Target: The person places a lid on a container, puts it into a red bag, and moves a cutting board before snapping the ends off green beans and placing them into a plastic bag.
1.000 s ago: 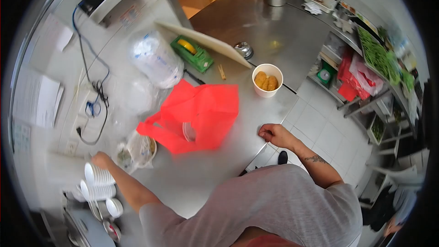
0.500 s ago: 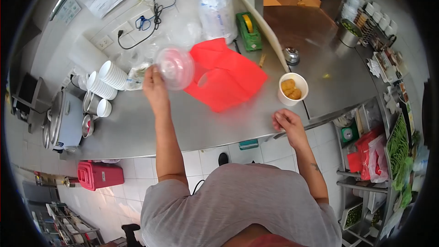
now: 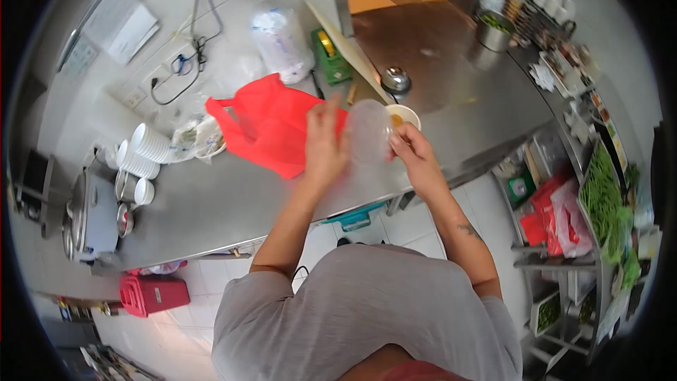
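A clear round plastic lid (image 3: pixel 369 134) is held up over the counter, its right edge pinched between the thumb and fingers of my right hand (image 3: pixel 417 161). Just left of the lid, my left hand (image 3: pixel 326 147) is raised with its fingers apart, slightly blurred, in front of a red bag (image 3: pixel 264 123) lying on the counter. Behind the lid and right hand stands a white paper cup (image 3: pixel 409 117) with golden-brown pieces of food (image 3: pixel 396 121) in it. The lid and right hand partly hide the cup.
On the steel counter (image 3: pixel 190 201), stacked white cups (image 3: pixel 151 142) stand at left. A green tape dispenser (image 3: pixel 331 60), a wrapped white stack (image 3: pixel 282 42) and a metal call bell (image 3: pixel 396 80) are at the back. Shelves with green vegetables (image 3: pixel 610 201) line the right.
The lid has moved from the left side to the middle, in front of the cup, and passed from my left hand to my right. My left hand has let go. The view has shifted.
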Demonstrator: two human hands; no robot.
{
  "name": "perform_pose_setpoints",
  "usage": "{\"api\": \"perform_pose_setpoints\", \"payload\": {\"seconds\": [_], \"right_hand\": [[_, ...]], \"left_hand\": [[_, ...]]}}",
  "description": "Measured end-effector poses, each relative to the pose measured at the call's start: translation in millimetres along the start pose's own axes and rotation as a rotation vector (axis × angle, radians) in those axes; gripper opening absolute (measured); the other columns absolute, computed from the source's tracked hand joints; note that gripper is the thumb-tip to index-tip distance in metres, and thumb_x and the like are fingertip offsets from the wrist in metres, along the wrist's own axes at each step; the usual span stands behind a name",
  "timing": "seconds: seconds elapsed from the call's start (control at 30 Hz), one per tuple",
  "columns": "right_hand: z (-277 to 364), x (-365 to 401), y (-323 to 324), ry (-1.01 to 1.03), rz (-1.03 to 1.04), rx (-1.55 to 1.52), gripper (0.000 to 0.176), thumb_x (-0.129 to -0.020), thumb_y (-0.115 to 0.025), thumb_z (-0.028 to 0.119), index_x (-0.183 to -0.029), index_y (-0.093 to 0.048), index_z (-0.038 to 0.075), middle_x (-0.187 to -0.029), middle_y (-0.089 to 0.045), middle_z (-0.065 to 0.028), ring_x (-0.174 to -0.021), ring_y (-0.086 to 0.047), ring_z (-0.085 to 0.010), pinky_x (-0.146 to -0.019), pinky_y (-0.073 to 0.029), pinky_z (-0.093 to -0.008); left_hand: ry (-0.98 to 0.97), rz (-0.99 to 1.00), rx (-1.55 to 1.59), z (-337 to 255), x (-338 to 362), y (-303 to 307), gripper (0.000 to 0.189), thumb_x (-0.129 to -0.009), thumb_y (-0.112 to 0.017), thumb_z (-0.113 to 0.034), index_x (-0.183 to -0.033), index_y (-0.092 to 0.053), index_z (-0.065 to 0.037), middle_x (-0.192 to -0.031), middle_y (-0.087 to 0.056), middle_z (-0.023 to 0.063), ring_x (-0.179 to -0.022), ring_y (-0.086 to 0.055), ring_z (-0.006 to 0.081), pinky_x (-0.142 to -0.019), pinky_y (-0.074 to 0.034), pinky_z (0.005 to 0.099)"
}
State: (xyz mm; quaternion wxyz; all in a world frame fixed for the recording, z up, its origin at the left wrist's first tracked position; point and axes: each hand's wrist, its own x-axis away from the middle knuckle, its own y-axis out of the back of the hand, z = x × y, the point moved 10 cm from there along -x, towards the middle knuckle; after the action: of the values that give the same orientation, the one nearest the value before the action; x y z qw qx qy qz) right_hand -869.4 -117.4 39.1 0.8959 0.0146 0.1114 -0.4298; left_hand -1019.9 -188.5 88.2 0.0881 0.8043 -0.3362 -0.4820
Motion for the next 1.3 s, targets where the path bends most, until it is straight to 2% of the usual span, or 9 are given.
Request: {"api": "perform_pose_setpoints", "payload": {"seconds": [0.23, 0.43, 0.57, 0.73, 0.8, 0.9, 0.97, 1.03, 1.3], "right_hand": [[-16, -13, -47, -0.229, 0.21, -0.274, 0.013, -0.093, -0.048, 0.016, -0.085, -0.05, 0.006, -0.078, -0.049, 0.0027, -0.072, -0.046, -0.0073, -0.068, -0.038, -0.0214], [-45, -16, -121, -0.417, 0.328, -0.48, 0.013, -0.092, -0.049, 0.017, -0.088, -0.054, 0.005, -0.079, -0.053, 0.0007, -0.071, -0.049, -0.0072, -0.064, -0.039, -0.0216], [-56, -33, -88, -0.254, 0.104, -0.223, 0.014, -0.092, -0.049, 0.017, -0.086, -0.053, 0.006, -0.075, -0.05, 0.0008, -0.064, -0.047, -0.008, -0.059, -0.038, -0.0202], [-52, -29, -7, -0.187, -0.351, 0.207, 0.019, -0.095, -0.049, 0.019, -0.081, -0.053, 0.007, -0.066, -0.044, 0.0024, -0.06, -0.04, -0.007, -0.054, -0.031, -0.0215], [-50, -23, 23, -0.188, -0.48, 0.279, 0.022, -0.095, -0.049, 0.021, -0.079, -0.053, 0.007, -0.064, -0.043, 0.0034, -0.059, -0.038, -0.0065, -0.053, -0.029, -0.0221], [-74, -15, 67, -0.214, -0.587, 0.178, 0.022, -0.094, -0.05, 0.021, -0.079, -0.055, 0.007, -0.065, -0.043, 0.004, -0.06, -0.037, -0.0069, -0.054, -0.029, -0.0229], [-84, -10, 88, -0.269, -0.656, 0.251, 0.021, -0.094, -0.051, 0.021, -0.08, -0.056, 0.006, -0.065, -0.043, 0.0037, -0.061, -0.038, -0.0074, -0.056, -0.031, -0.0235], [-95, -8, 102, -0.306, -0.676, 0.337, 0.02, -0.093, -0.052, 0.021, -0.082, -0.056, 0.004, -0.066, -0.044, 0.0031, -0.062, -0.039, -0.0081, -0.058, -0.033, -0.0242], [-114, -25, 121, -0.33, -0.538, 0.587, 0.023, -0.091, -0.054, 0.023, -0.088, -0.055, -0.001, -0.075, -0.058, -0.0055, -0.07, -0.052, -0.0155, -0.069, -0.044, -0.0301]], "left_hand": [[-0.304, 0.361, 0.007, -24, -4, 33, 0.025, -0.073, -0.062, -0.001, -0.098, -0.058, -0.002, -0.103, -0.055, 0.0128, -0.093, -0.054, 0.0314, -0.081, -0.045, 0.0386], [-0.241, 0.117, -0.117, 25, 13, 134, 0.019, -0.076, -0.06, 0.001, -0.094, -0.057, -0.002, -0.099, -0.056, 0.0143, -0.079, -0.057, 0.0298, -0.064, -0.047, 0.0387], [0.477, -0.248, -0.385, 169, 5, 265, 0.012, -0.092, -0.051, -0.01, -0.092, -0.054, 0.001, -0.072, -0.059, 0.0198, -0.062, -0.057, 0.0327, -0.056, -0.046, 0.0396], [0.656, -0.298, -0.9, 416, 11, 374, 0.025, -0.08, -0.058, -0.02, -0.091, -0.049, 0.001, -0.08, -0.062, 0.0276, -0.076, -0.06, 0.0467, -0.069, -0.047, 0.0523], [0.537, -0.39, -1.001, 478, -12, 400, 0.036, -0.079, -0.059, -0.023, -0.1, -0.047, 0.004, -0.088, -0.063, 0.0274, -0.077, -0.061, 0.0459, -0.07, -0.049, 0.0522], [0.755, -0.345, -1.079, 549, -42, 418, 0.062, -0.083, -0.063, -0.045, -0.107, -0.045, 0.008, -0.094, -0.058, 0.0307, -0.087, -0.061, 0.0456, -0.075, -0.052, 0.0484], [0.764, -0.381, -1.031, 509, -68, 399, 0.067, -0.084, -0.061, -0.049, -0.112, -0.046, 0.01, -0.109, -0.051, 0.0332, -0.088, -0.062, 0.0422, -0.074, -0.051, 0.0505], [0.45, -0.382, -0.858, 463, -92, 376, 0.052, -0.087, -0.061, -0.04, -0.108, -0.055, 0.007, -0.105, -0.057, 0.0237, -0.082, -0.063, 0.0314, -0.07, -0.052, 0.0453], [0.214, -0.334, 0.065, 135, -78, 210, 0.02, -0.094, -0.051, -0.015, -0.096, -0.064, 0.001, -0.083, -0.063, 0.0043, -0.065, -0.048, 0.0079, -0.059, -0.041, 0.0226]]}}
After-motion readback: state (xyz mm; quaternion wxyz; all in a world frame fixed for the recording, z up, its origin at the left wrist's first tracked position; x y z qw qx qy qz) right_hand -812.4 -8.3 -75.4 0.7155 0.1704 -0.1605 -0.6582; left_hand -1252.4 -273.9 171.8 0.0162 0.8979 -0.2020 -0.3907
